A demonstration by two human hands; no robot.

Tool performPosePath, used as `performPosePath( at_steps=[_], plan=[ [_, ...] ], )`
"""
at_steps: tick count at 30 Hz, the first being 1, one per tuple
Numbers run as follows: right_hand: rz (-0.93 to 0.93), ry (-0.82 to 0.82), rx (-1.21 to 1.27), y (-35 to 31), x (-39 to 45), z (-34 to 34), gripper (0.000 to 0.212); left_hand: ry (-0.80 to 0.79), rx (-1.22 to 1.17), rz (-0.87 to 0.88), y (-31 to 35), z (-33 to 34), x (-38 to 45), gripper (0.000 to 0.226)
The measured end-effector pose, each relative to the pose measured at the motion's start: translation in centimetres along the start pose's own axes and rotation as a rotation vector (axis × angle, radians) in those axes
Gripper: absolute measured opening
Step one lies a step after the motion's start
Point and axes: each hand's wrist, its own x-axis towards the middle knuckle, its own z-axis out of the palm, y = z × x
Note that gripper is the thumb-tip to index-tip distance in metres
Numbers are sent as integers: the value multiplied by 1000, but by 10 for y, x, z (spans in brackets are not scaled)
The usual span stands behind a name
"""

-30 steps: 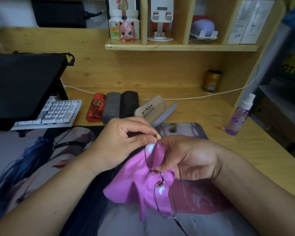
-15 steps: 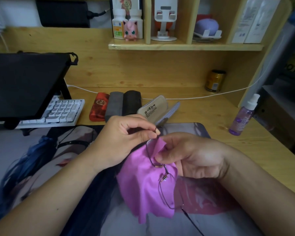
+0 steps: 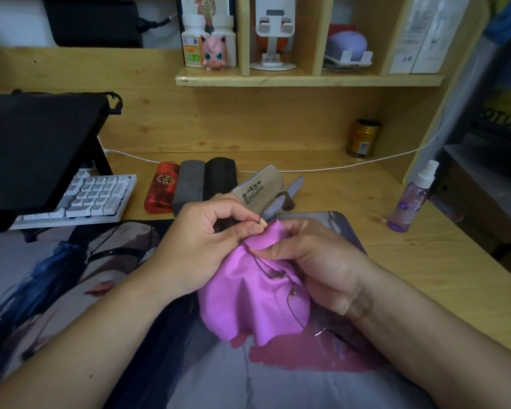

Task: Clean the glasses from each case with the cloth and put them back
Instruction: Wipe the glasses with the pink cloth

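Observation:
Thin wire-framed glasses (image 3: pixel 296 302) hang between both hands over the desk mat, wrapped in a pink cloth (image 3: pixel 248 302). My left hand (image 3: pixel 207 246) pinches the top of the frame between thumb and forefinger. My right hand (image 3: pixel 316 261) grips the cloth, folded over the upper lens. The lower lens and a temple show bare below. Behind the hands a beige case (image 3: pixel 258 190) lies open. Closed red (image 3: pixel 161 191), grey (image 3: pixel 188 187) and black (image 3: pixel 220 180) cases stand in a row to its left.
A purple spray bottle (image 3: pixel 412 199) stands at the right on the wooden desk (image 3: pixel 425 261). A white keyboard (image 3: pixel 89 199) sits under a black stand (image 3: pixel 33 149) at the left. A gold can (image 3: pixel 363 138) and a white cable (image 3: pixel 337 166) lie at the back. Shelves hang above.
The cloth has bunched up higher over the upper lens, and my right thumb has slid across it. The glasses have swung slightly right; both hands stay in place.

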Motion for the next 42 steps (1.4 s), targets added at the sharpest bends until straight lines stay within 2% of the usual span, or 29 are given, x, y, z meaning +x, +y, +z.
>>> performPosePath(
  at_steps=[4,7,11,16,19,22,27,32,37,42],
  plan=[
    [-60,37,21,5,0,4,16,-14,-54,12,0,-8,1,6],
    [-54,34,14,6,1,4,14,-25,-39,24,-1,-13,2,12],
    [-27,-7,6,-1,-2,-2,24,5,-69,42,-2,-19,3,9],
    [121,-180,-223,-11,-6,-11,20,-25,-25,96,-1,-15,1,18],
    [185,-246,-297,-14,-6,-15,20,-53,6,104,1,-10,-1,16],
    [241,-319,-301,-18,-8,-16,22,-69,64,133,5,-5,-2,6],
    [286,-385,-289,-18,-7,-11,20,-69,136,192,11,0,-4,10],
    [260,-355,-307,-18,-7,-6,13,-65,177,199,15,0,-3,8],
    [191,-254,-338,-13,-8,-1,33,-65,251,171,13,4,-4,10],
    [88,-86,-173,-10,-5,2,26,19,153,38,4,8,-1,6]
  ],
)
